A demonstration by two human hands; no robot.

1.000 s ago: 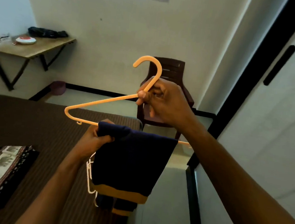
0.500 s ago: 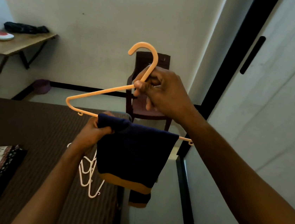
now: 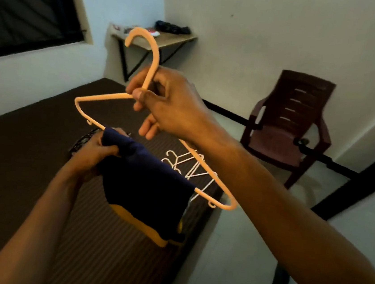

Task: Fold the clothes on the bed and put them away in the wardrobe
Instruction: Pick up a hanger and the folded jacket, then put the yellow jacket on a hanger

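My right hand (image 3: 169, 107) grips an orange plastic hanger (image 3: 98, 99) at the base of its hook and holds it tilted above the bed (image 3: 16, 157). A dark navy garment (image 3: 146, 184) with a yellow-orange hem is draped over the hanger's lower bar. My left hand (image 3: 94, 152) grips the garment's left top edge at the bar. White hangers (image 3: 179, 162) lie on the bed behind the garment, partly hidden. A patterned folded cloth (image 3: 84, 137) peeks out behind my left hand.
A dark plastic chair (image 3: 296, 121) stands on the floor to the right of the bed. A wooden wall table (image 3: 170, 39) with dark items sits in the far corner. A dark window (image 3: 27, 4) is at upper left. A white wardrobe surface with black trim (image 3: 364, 183) runs along the right.
The view has swung left, bringing the window into sight and pushing the wardrobe door to the edge. The hanger now tilts down to the right. Both hands keep their hold.
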